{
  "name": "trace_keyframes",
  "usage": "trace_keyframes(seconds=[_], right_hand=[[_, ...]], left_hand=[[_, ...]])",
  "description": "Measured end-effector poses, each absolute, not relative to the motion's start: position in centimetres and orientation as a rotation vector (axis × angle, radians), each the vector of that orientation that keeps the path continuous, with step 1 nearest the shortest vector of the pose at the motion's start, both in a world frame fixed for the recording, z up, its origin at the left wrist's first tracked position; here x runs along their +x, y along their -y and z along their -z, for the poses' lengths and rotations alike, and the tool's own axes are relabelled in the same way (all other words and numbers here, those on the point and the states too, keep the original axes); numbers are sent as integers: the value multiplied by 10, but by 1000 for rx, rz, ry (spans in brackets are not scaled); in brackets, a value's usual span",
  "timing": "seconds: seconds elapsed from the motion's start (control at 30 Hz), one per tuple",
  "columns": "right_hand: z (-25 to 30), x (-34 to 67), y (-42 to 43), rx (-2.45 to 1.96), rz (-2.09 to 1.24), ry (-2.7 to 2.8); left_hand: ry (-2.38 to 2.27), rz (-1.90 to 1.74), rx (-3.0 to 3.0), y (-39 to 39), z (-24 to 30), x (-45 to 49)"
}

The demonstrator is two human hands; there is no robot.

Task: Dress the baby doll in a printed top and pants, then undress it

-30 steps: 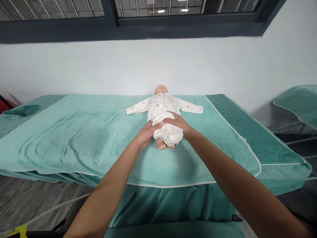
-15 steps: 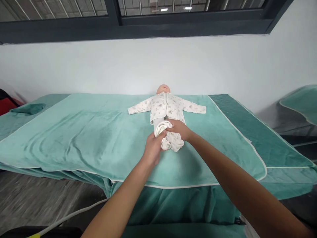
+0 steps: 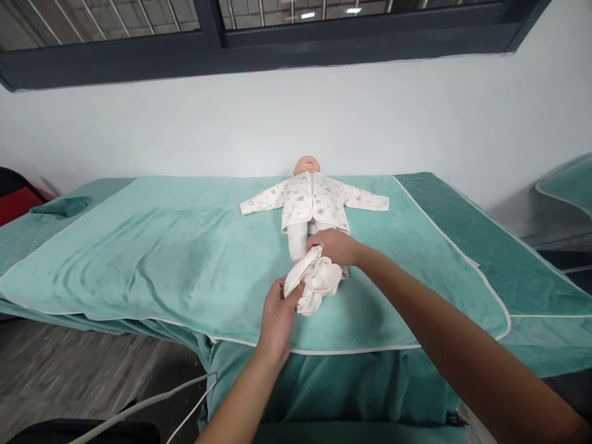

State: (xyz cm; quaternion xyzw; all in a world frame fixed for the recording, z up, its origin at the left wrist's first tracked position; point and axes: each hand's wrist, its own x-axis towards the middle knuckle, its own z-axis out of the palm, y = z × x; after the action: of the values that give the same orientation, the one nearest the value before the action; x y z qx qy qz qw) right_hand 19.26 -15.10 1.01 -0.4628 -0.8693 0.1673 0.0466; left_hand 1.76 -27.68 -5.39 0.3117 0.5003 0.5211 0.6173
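While a bunched white baby garment (image 3: 319, 280) is held at the feet of the baby doll (image 3: 315, 200), the left hand (image 3: 278, 313) pinches its left side, thumb on top; the right hand (image 3: 340, 246), back upward, grasps its upper edge. Beyond, a white tag (image 3: 472, 263) at the turquoise blanket's (image 3: 194, 253) edge is unreadably small.

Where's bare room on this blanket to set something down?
The green blanket is bare, though wrinkled, between the dressed doll and the blanket's left edge. A narrower patch lies between the doll and the blanket's right edge. It's crowded at the doll's legs, where the left hand and right hand meet the bunched white cloth.
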Motion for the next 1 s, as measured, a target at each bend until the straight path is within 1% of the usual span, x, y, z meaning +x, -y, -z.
trace_keyframes(seconds=[0.13, 0.23, 0.37, 0.5, 0.6, 0.77, 1.0], right_hand=[[-10, 190, 149, -1376, -485, 2731], [-9, 190, 149, -1352, -520, 2726], [-5, 191, 149, -1339, -562, 2678], [-1, 188, 149, -1380, -598, 2568], [-2, 187, 149, -1353, -658, 2515], [-6, 195, 150, -1258, -760, 2490], [-8, 208, 147, -1067, -1045, 2464]], left_hand=[[-1248, -1113, 983, 262, 62, -2], [-1213, -1034, 1138, 251, 60, -7], [-1186, -959, 1241, 243, 55, -8], [-1219, -968, 1311, 231, 52, -11], [-1196, -956, 1300, 219, 50, -15], [-1199, -1059, 1142, 203, 55, -19], [-945, -912, 993, 206, 60, -24]])
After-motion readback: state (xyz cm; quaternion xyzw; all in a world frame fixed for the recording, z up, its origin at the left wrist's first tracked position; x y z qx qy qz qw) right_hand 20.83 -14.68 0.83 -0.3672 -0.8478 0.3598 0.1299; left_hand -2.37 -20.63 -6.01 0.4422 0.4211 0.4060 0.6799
